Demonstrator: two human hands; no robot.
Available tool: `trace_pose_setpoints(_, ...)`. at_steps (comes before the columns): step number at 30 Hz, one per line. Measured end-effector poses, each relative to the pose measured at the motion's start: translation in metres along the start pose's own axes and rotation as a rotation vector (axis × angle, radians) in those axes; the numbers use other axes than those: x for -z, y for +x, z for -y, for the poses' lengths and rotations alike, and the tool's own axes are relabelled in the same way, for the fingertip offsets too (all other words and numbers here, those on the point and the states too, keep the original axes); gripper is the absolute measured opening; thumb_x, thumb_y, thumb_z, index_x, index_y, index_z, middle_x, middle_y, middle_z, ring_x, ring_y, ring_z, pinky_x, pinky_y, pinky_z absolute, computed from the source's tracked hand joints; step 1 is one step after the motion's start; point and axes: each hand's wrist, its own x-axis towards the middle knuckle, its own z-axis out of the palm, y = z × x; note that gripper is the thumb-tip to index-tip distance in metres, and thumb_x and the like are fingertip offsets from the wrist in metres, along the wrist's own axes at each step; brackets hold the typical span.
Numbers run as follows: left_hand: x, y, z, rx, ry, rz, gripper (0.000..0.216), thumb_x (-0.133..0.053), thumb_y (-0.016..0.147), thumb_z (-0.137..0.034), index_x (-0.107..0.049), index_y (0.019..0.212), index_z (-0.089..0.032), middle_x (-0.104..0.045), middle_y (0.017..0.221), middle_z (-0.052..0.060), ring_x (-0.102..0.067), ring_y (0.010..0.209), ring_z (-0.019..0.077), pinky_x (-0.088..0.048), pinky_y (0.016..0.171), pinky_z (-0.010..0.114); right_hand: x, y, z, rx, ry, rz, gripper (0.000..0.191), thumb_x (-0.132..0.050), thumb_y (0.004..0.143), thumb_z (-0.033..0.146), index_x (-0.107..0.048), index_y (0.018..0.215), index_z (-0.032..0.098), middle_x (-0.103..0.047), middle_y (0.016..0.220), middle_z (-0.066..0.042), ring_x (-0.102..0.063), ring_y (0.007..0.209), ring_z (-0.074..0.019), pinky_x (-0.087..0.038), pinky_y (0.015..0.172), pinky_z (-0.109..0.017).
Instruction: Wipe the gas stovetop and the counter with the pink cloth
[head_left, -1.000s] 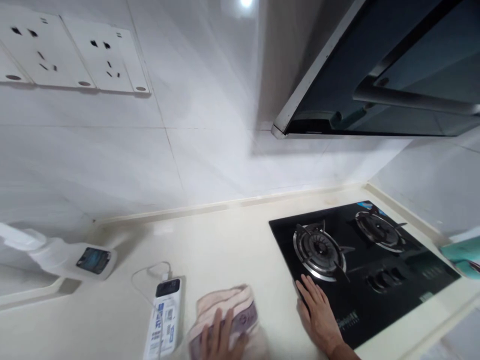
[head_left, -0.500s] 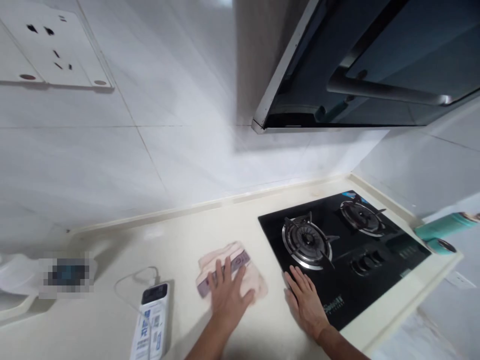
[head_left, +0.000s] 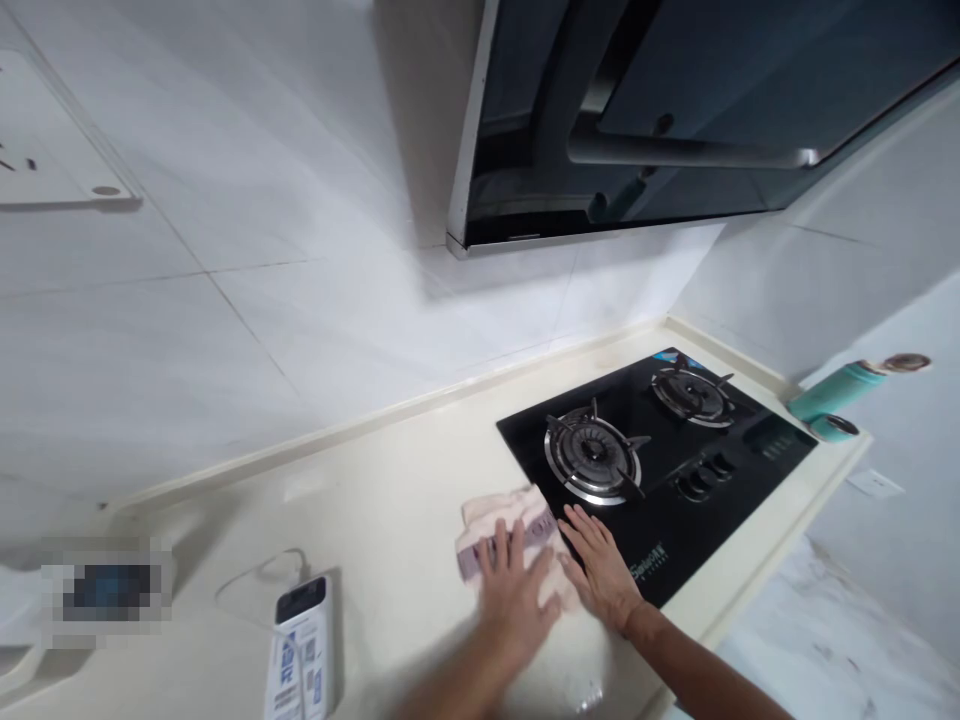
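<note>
A folded pale pink cloth (head_left: 499,508) with a mauve band lies on the cream countertop, against the left edge of the gas stove (head_left: 660,520). My left hand (head_left: 516,595) rests flat on top of the cloth, fingers spread, covering part of it. Just to its right, my right hand (head_left: 604,572) lies with fingers stretched out over the stove's front left corner. Its thumb side is close beside the cloth; whether it touches the cloth I cannot tell. The near burner (head_left: 592,455) stands beyond my right fingertips.
A white power bank (head_left: 300,650) with a cable lies on the countertop (head_left: 375,520) at left, near a blurred-out object (head_left: 109,592). A dark range hood (head_left: 675,130) overhangs the stove. Teal cylinders (head_left: 836,392) stand at the far right end.
My left hand has slid the cloth to the right across the countertop, up to the stove. The view has turned right, and my hands are now close together.
</note>
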Motion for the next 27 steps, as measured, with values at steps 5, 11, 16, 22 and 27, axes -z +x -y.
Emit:
trace_pose_setpoints(5, -0.038, -0.075, -0.020, -0.370, 0.162, -0.476, 0.053, -0.078, 0.080, -0.051, -0.065, 0.131, -0.054, -0.058, 0.157, -0.001, -0.024, 0.162, 0.0360, -0.009, 0.130, 0.063, 0.008, 0.003, 0.002, -0.013, 0.033, 0.047, 0.049, -0.045, 0.106, 0.034, -0.058, 0.151, 0.022, -0.049, 0.164, -0.011, -0.039, 0.155, -0.0273, -0.038, 0.123, -0.049)
trace_pose_setpoints(11, 0.001, -0.045, 0.005, -0.227, 0.105, -0.207, 0.059, -0.065, 0.084, -0.069, -0.067, 0.136, -0.042, -0.046, 0.167, 0.004, -0.026, 0.160, 0.0375, -0.002, 0.131, 0.058, 0.008, 0.004, 0.003, -0.035, 0.014, 0.052, 0.046, -0.045, 0.107, 0.034, -0.061, 0.148, 0.021, -0.049, 0.164, -0.011, -0.040, 0.155, -0.0273, -0.038, 0.123, -0.048)
trace_pose_setpoints(16, 0.037, 0.014, 0.022, 0.092, 0.088, -0.087, 0.062, -0.067, 0.093, -0.054, -0.054, 0.148, -0.030, -0.040, 0.168, 0.011, -0.033, 0.155, 0.0374, -0.024, 0.129, 0.068, 0.005, 0.005, 0.002, -0.028, -0.021, 0.020, 0.043, -0.044, 0.107, 0.029, -0.064, 0.144, 0.022, -0.054, 0.160, -0.010, -0.044, 0.152, -0.0260, -0.039, 0.122, -0.047)
trace_pose_setpoints(22, 0.044, 0.010, 0.021, 0.072, 0.136, -0.094, 0.050, -0.067, 0.095, -0.049, -0.059, 0.138, -0.024, -0.056, 0.151, 0.012, -0.057, 0.133, 0.0303, -0.051, 0.113, 0.059, 0.007, 0.009, 0.005, -0.051, -0.020, 0.030, 0.043, -0.044, 0.106, 0.024, -0.065, 0.143, 0.021, -0.054, 0.160, -0.009, -0.046, 0.151, -0.0256, -0.039, 0.122, -0.046)
trace_pose_setpoints(27, 0.040, -0.063, 0.036, -0.081, 0.256, -0.133, 0.056, -0.066, 0.092, -0.048, -0.058, 0.147, -0.039, -0.050, 0.164, 0.006, -0.026, 0.161, 0.0378, -0.012, 0.133, 0.064, 0.008, 0.009, 0.007, -0.079, 0.001, 0.045, 0.045, -0.045, 0.103, 0.021, -0.063, 0.144, 0.020, -0.053, 0.161, -0.010, -0.044, 0.152, -0.0258, -0.037, 0.123, -0.046)
